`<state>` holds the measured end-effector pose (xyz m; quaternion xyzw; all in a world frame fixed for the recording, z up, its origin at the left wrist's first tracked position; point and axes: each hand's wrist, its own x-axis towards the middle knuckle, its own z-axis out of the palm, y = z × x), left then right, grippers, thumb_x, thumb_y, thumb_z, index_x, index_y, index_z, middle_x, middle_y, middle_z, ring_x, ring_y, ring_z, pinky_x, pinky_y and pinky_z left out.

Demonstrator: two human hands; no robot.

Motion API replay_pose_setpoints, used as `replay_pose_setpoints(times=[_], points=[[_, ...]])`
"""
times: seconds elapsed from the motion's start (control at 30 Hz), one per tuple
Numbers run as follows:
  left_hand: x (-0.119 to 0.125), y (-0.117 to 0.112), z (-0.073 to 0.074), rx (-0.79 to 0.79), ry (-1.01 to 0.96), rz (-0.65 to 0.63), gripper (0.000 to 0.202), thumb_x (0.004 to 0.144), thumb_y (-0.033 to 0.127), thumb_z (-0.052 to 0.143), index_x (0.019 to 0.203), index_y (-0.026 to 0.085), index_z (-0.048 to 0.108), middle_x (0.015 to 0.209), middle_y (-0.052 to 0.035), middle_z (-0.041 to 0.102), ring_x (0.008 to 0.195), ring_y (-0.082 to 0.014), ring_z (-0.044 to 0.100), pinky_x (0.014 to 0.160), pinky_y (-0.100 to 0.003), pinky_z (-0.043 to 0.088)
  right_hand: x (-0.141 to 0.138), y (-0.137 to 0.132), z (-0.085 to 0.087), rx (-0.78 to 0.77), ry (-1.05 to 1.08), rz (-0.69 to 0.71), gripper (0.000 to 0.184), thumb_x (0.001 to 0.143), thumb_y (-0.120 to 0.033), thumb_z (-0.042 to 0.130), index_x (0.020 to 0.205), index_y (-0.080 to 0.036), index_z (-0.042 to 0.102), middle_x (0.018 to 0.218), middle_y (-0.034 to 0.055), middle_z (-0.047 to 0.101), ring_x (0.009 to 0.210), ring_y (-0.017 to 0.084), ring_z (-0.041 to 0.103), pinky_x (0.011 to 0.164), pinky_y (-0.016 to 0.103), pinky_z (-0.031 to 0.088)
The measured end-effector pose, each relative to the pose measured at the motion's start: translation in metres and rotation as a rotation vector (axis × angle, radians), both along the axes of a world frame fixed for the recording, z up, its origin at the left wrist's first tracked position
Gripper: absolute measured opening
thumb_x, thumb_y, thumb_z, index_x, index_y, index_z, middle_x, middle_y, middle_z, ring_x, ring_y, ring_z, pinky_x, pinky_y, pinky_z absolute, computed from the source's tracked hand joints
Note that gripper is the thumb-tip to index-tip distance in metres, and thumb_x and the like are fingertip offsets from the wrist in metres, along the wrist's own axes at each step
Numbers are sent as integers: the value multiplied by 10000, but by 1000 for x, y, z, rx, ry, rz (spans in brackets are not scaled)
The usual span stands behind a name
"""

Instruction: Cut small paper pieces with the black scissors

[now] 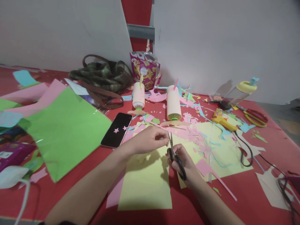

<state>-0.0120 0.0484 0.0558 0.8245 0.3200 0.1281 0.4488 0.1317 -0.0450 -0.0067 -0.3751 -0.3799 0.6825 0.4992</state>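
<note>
Scissors with black handles sit in the right hand, whose fingers and thumb are wrapped about the loops; the blades point to the far side, their tips slightly parted. The left hand is just beside the blades on the left, thumb and fingertips drawn together; I cannot tell whether they pinch a scrap. Both hands are above a pale yellow sheet at the near middle of the red table. Left of it lies a dark-screened phone with two pink stars on it, touching a large green sheet farther left. Beyond the hands, two pale cylinders stand among pink, blue and green scraps. On the right lie a yellow glue gun and, farther right, red-and-yellow-handled scissors.
</note>
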Motion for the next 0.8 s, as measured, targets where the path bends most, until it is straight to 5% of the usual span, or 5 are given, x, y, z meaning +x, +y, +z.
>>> replay_pose_setpoints(times=[0.8], points=[[-11,8,2,38,143,-78,210,725,216,387,651,135,567,575,20,516,532,-78,437,489,-181,280,1,2,1,-78,-95,5,283,626,-215,630,711,-211,360,683,-49,461,424,30,325,402,163,233]])
